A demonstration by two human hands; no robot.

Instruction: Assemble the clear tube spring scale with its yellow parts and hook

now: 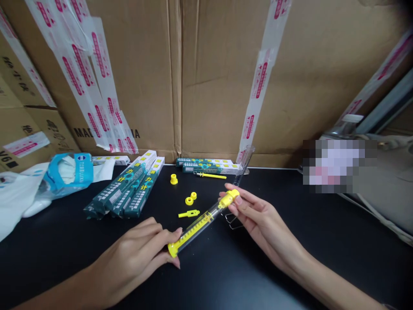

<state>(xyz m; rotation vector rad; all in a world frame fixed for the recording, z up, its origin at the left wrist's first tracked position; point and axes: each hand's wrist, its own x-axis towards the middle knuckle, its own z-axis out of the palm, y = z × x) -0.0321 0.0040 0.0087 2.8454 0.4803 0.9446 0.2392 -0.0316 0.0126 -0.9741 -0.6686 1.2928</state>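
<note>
Your left hand [142, 247], lower left of centre, pinches the yellow lower end of a clear tube [198, 227] with a scale inside; your right hand [260, 215], right of centre, has the yellow cap [229, 197] at the upper end. Tube tilts up to the right. Loose yellow pieces [189, 214] mid-frame. Green-and-white boxes [145, 188] left of centre. Blue packet [86, 170], far left. Cardboard [219, 77] across top.

The clear plastic tube [199, 225] has yellow ends [173, 249] and a dark-ticked yellow strip [193, 230]; the long green-and-white cardboard boxes [133, 186] at left bear yellow characters; the flat tabletop [213, 280] is black; the far brown cardboard [213, 86] carries whitish tape [257, 102] with pink-red blocks.
</note>
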